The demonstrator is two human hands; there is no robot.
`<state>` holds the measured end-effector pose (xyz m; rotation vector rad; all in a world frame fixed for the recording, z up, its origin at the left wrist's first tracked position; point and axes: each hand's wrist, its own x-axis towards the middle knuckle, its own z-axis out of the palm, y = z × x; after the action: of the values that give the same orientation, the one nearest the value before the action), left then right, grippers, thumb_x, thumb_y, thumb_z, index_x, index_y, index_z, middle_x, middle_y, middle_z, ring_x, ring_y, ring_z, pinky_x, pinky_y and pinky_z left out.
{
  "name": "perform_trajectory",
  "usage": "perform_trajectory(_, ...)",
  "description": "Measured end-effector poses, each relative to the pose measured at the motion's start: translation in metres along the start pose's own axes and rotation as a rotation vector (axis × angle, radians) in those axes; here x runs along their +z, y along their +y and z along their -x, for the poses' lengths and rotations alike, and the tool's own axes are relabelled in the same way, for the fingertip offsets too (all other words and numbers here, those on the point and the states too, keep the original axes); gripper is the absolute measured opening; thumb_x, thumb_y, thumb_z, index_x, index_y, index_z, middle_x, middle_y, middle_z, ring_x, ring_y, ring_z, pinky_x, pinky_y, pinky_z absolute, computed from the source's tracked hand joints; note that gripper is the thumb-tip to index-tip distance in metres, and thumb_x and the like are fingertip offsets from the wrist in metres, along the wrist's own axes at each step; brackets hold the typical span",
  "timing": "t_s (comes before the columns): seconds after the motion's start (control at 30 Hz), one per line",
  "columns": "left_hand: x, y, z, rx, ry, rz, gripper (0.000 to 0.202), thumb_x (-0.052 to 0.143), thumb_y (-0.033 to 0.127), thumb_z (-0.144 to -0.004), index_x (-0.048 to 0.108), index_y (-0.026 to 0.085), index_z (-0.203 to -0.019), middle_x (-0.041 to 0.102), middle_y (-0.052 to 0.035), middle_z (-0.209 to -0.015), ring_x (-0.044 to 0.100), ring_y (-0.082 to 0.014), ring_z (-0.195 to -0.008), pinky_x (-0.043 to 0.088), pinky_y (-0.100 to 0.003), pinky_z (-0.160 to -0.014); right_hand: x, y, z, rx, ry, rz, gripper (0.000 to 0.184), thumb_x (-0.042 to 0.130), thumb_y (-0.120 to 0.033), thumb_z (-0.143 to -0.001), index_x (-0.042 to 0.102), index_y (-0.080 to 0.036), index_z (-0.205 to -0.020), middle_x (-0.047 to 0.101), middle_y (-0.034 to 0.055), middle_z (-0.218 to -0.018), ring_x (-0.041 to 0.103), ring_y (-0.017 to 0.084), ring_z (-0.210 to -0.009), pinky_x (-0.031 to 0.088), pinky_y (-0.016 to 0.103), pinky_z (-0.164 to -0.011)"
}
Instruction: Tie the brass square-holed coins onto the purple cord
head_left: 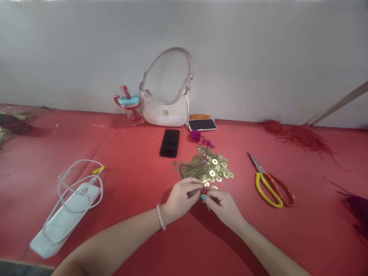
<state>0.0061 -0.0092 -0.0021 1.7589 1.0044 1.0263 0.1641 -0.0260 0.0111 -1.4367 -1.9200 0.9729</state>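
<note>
My left hand (pixel 182 197), with a pink bead bracelet at the wrist, and my right hand (pixel 222 205) meet fingertip to fingertip at the near edge of a pile of brass coins (pixel 208 168) with square holes. Both pinch a dark red cord (pixel 204 188) with a coin or two on it. The cord runs back over the pile to a small purple ball of yarn (pixel 195 135). The fingers of both hands are closed around the cord.
On the red cloth table: yellow and red scissors (pixel 271 184) at right, a black phone (pixel 169 142), a second phone (pixel 202 124), a white handbag (pixel 166 103), a cup (pixel 130 107), a white power bank with cable (pixel 69 211) at left, red tassels (pixel 296 134) at back right.
</note>
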Motion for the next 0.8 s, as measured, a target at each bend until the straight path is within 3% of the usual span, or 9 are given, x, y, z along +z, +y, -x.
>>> perform_trajectory(0.13, 0.000, 0.000, 0.001, 0.021, -0.009, -0.028, 0.022, 0.049, 0.012, -0.076, 0.067, 0.018, -0.087, 0.063, -0.0069, -0.094, 0.059, -0.0133, -0.074, 0.047, -0.021, -0.061, 0.000, 0.004, -0.001, 0.053, 0.059, -0.031, 0.025, 0.050, -0.031, -0.078, 0.054, -0.017, -0.058, 0.055, -0.0014, -0.053, 0.050, 0.011, -0.050, 0.039, 0.021, -0.046)
perform_trajectory(0.33, -0.001, 0.002, 0.002, 0.020, -0.011, -0.042, 0.023, 0.048, 0.012, -0.077, 0.067, 0.018, -0.089, 0.063, -0.0064, -0.094, 0.058, -0.0123, -0.072, 0.047, -0.021, -0.062, 0.001, 0.011, 0.000, 0.088, 0.084, -0.211, 0.015, 0.054, -0.032, -0.077, 0.057, -0.017, -0.079, 0.064, 0.0030, -0.076, 0.060, 0.017, -0.073, 0.049, 0.027, -0.067)
perform_trajectory(0.43, -0.001, 0.003, 0.002, 0.020, -0.014, -0.051, 0.022, 0.048, 0.014, -0.078, 0.067, 0.018, -0.088, 0.063, -0.0063, -0.093, 0.059, -0.0127, -0.074, 0.047, -0.021, -0.061, 0.003, 0.013, -0.001, 0.079, 0.119, -0.304, 0.019, 0.056, -0.030, -0.076, 0.053, -0.018, -0.091, 0.063, 0.0025, -0.076, 0.061, 0.016, -0.073, 0.050, 0.028, -0.069)
perform_trajectory(0.53, -0.002, 0.003, 0.001, 0.017, -0.029, -0.061, 0.022, 0.048, 0.013, -0.077, 0.067, 0.018, -0.086, 0.063, -0.0061, -0.093, 0.058, -0.0125, -0.073, 0.047, -0.021, -0.062, 0.003, 0.013, -0.001, 0.073, 0.074, -0.333, 0.026, 0.054, -0.028, -0.078, 0.052, -0.019, -0.102, 0.065, 0.0035, -0.080, 0.062, 0.017, -0.075, 0.051, 0.029, -0.070)
perform_trajectory(0.63, -0.002, 0.001, 0.001, 0.015, -0.060, -0.059, 0.025, 0.047, 0.010, -0.076, 0.067, 0.018, -0.088, 0.063, -0.0057, -0.093, 0.058, -0.0127, -0.074, 0.047, -0.021, -0.063, 0.001, 0.011, 0.000, 0.041, 0.056, -0.312, 0.018, 0.054, -0.028, -0.077, 0.060, -0.019, -0.092, 0.066, 0.0051, -0.084, 0.062, 0.017, -0.076, 0.051, 0.029, -0.068)
perform_trajectory(0.8, -0.001, -0.001, 0.001, 0.016, -0.047, -0.067, 0.025, 0.047, 0.008, -0.074, 0.067, 0.018, -0.088, 0.063, -0.0054, -0.094, 0.057, -0.0107, -0.068, 0.046, -0.020, -0.061, -0.005, 0.012, 0.002, 0.030, 0.096, -0.464, 0.013, 0.057, -0.029, -0.075, 0.063, -0.018, -0.078, 0.062, 0.0011, -0.062, 0.057, 0.012, -0.055, 0.049, 0.024, -0.053)
